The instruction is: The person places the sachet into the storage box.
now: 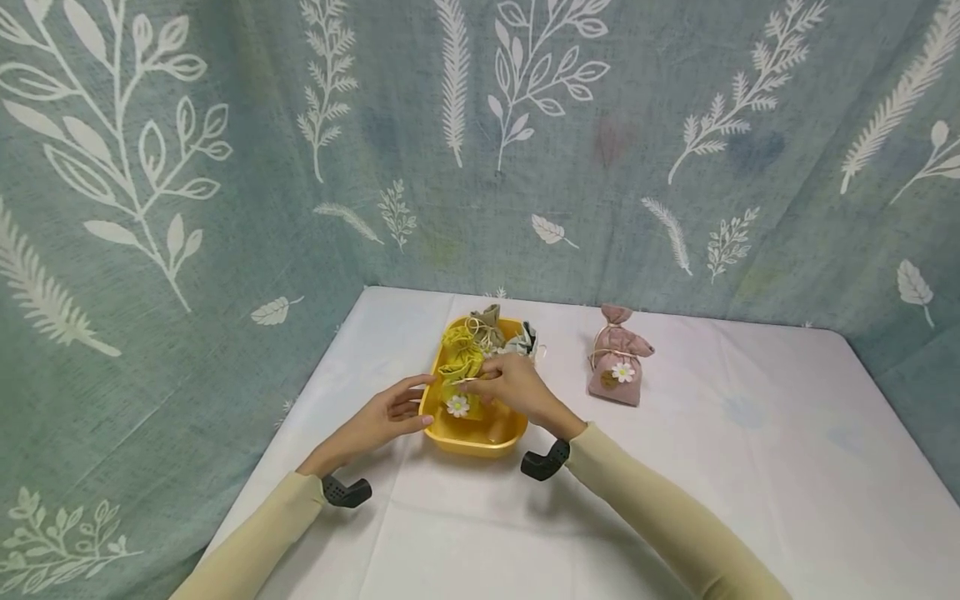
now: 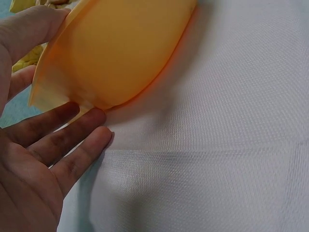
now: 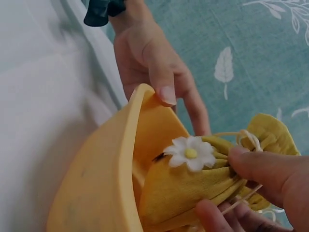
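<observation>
Right fingers (image 3: 212,218) bent around yellow pouch (image 3: 192,191)

Left hand (image 1: 382,417): 1; right hand (image 1: 517,387): 1. Yellow tub (image 1: 472,448) between hands: 1. Yellow bags (image 3: 186,193): seemingly 2, 1 in right hand, overlap hides exact count. Just beyond right hand: tan bag (image 1: 489,327), 1; pale bag (image 1: 517,342), 1, partly hidden. Pink bags (image 1: 617,388) to right of right hand: seemingly 2, overlapping. White flowers (image 1: 622,372) plainly visible: 2. Black wrist devices (image 1: 542,465): 2, 1 behind each hand
</observation>
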Tool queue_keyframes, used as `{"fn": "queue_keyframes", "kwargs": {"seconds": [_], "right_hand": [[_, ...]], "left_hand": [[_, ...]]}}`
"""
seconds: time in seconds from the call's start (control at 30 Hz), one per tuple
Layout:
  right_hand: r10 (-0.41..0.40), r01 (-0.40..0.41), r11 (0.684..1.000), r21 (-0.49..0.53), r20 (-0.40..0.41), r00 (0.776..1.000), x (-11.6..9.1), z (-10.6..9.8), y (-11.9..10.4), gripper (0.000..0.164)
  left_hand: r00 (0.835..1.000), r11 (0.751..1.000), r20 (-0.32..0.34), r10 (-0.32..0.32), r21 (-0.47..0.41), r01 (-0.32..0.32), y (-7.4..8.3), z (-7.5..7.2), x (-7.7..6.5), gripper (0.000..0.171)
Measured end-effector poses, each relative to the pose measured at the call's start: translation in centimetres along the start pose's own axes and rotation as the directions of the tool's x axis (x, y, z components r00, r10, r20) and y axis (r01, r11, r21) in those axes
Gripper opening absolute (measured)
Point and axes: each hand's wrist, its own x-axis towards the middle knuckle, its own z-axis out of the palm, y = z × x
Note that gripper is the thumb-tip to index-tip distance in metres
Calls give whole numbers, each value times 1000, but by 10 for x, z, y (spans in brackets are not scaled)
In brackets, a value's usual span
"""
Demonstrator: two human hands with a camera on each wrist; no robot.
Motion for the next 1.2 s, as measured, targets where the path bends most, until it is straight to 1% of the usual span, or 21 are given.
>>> {"fn": "queue_keyframes", "kwargs": {"seconds": [0.07, 0.13, 0.17, 0.23, 0.3, 0.37, 0.47, 0.67, 0.77, 0.93, 1.03, 1.2], "right_hand": [[12, -12, 1000, -15, -11, 1000, 3, 2, 0, 36], [38, -39, 999, -22, -25, 999, 6, 4, 1, 22], [49, -50, 998, -25, -31, 998, 6, 4, 2, 20], [63, -65, 997, -35, -37, 997, 7, 4, 3, 26], [79, -80, 996, -34, -42, 996, 7, 2, 4, 36], [78, -79, 996, -30, -40, 996, 5, -2, 5, 41], [73, -74, 997, -20, -43, 996, 1, -8, 6, 41], [32, -31, 997, 69, -17, 999, -10, -28, 10, 38], [10, -9, 998, 67, -20, 1000, -20, -41, 12, 38], [-3, 7, 999, 52, -72, 997, -35, -63, 19, 36], [-2, 5, 1000, 23, -120, 993, -44, -75, 26, 36], [25, -25, 1000, 6, -183, 983, -59, -92, 37, 34]], "left_hand": [[1000, 1000, -1, 3, -3, -3, 0, 0, 0, 70], [1000, 1000, 2, 7, -9, -7, 0, 0, 0, 71], [1000, 1000, 4, 9, -10, -9, 0, 0, 0, 71], [1000, 1000, 3, 5, -16, -5, 1, 0, 0, 71], [1000, 1000, 2, 3, -17, -3, 1, 0, 0, 71], [1000, 1000, 2, 1, -15, -1, 1, 0, 0, 71], [1000, 1000, 3, -3, -19, 3, 0, 0, 0, 72], [1000, 1000, -1, -9, -20, 9, -2, 1, 1, 72], [1000, 1000, -6, -14, -15, 14, -2, 1, 1, 71], [1000, 1000, -7, -3, -9, 3, -3, 0, 2, 72], [1000, 1000, -8, -2, -1, 2, -3, 0, 2, 72], [1000, 1000, -11, -7, 20, 7, -4, 0, 1, 73]]}}
